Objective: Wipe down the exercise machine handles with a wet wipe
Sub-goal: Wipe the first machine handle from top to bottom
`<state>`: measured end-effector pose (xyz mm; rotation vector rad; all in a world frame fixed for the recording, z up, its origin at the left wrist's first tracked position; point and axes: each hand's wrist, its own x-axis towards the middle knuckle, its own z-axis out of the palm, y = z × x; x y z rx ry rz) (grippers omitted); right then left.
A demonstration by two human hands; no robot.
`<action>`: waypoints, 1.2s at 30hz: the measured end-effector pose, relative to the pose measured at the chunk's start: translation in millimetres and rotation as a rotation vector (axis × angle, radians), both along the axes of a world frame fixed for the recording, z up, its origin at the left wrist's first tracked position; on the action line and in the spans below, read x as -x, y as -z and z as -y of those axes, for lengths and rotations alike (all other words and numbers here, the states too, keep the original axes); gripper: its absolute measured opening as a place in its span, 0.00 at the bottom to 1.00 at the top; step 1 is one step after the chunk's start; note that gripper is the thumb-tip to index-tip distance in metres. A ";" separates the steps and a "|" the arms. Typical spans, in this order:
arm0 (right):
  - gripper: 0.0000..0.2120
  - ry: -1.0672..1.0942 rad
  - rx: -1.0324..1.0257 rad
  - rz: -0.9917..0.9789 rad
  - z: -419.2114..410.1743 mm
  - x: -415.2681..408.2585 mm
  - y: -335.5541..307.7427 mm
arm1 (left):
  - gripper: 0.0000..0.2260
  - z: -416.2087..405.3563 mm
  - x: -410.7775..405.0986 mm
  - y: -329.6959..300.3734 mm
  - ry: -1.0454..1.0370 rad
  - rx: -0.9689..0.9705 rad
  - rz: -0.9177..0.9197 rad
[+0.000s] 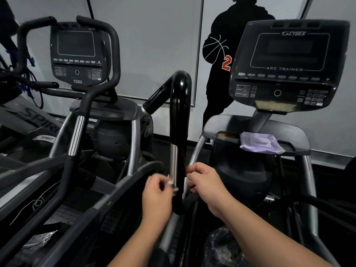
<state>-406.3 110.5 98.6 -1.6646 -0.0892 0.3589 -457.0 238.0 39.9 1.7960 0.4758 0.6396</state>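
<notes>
The black glossy handle (180, 116) of the Cybex machine rises in the middle, with a silver sensor strip (173, 160) on its left side. My left hand (157, 195) is at the handle's lower left, fingers curled, with small white bits of what looks like a wet wipe (172, 185) at the fingertips. My right hand (204, 183) is at the handle's right edge, thumb and forefinger pinched together against it. What they pinch is too thin and dark to make out. A purple wet wipe pack (260, 144) lies on the machine's tray (217, 125).
The Cybex console (289, 62) stands at the upper right. A second machine with console (77, 54) and grey handlebars (77, 132) stands to the left. Foot pedals and frame rails fill the space below. A wall mural of a basketball player (221, 54) is behind.
</notes>
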 end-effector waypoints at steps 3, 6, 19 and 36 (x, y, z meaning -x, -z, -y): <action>0.10 0.000 -0.010 -0.003 -0.1 -0.6 0.7 | 0.12 -2.4 -9.8 -48.5 0.008 -0.035 0.199; 0.11 -0.009 -0.022 -0.006 1.8 0.8 1.0 | 0.14 -2.0 -10.1 -60.4 0.002 -0.075 0.252; 0.12 -0.016 0.071 -0.015 5.7 36.3 44.5 | 0.07 2.5 27.9 11.6 -0.061 0.233 -0.149; 0.08 0.163 -0.012 -0.044 -13.7 35.6 80.2 | 0.13 8.8 28.5 14.7 0.011 0.323 -0.181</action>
